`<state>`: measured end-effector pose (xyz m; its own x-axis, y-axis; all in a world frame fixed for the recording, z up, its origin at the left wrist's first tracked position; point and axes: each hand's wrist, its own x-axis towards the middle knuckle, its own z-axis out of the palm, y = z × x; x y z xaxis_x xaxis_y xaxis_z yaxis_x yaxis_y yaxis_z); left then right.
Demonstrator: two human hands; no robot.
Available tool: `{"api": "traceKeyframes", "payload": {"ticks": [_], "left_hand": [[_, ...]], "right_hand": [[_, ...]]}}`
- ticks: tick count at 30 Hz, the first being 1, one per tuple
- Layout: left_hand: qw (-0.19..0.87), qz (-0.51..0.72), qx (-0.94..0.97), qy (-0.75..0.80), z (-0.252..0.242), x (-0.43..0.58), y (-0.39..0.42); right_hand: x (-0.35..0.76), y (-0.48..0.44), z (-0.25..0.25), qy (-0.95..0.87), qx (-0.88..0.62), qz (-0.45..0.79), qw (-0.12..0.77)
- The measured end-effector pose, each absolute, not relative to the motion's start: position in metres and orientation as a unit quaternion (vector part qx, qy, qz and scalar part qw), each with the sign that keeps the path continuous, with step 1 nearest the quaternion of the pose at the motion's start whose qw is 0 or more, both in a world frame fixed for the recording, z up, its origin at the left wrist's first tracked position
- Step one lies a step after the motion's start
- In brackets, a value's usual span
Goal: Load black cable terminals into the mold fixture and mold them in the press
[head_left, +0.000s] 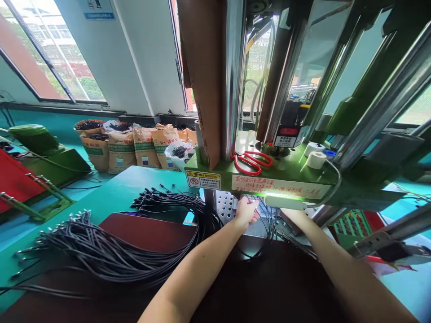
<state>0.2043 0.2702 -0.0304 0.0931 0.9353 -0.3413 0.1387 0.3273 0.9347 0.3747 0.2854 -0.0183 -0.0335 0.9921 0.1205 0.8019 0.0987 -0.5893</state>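
Observation:
Both my arms reach under the green upper plate [215,167] of a press machine. My left hand [247,210] is left of a bunch of thin black cables [268,220], its fingers curled inward; whatever they hold is hidden. A perforated metal plate [225,205] stands just left of that hand. My right hand [292,215] is below a lit white lamp [284,202], which covers its fingers. The black cables hang down between my two hands over the machine's bed. Red-handled scissors [252,161] lie on top of the green plate.
A large bundle of black cables [128,258] with connector ends spreads over the green table [134,177] at left. Another cable bundle [202,208] curves beside the machine post. White rolls [315,159] sit on the press. Paper sacks [121,150] stand by the wall.

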Motion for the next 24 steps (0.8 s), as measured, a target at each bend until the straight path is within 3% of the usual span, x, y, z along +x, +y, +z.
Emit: {"api": "traceKeyframes", "payload": {"ticks": [10,24], "left_hand": [[0.280,0.270,0.638,0.664,-0.023,0.182,0.268],[0.116,0.187,0.708,0.671,-0.005,0.196,0.271]], "right_hand": [[0.371,0.274,-0.033,-0.710,-0.672,0.040,0.209],[0.355,0.270,-0.014,-0.727,-0.665,-0.028,0.171]]}}
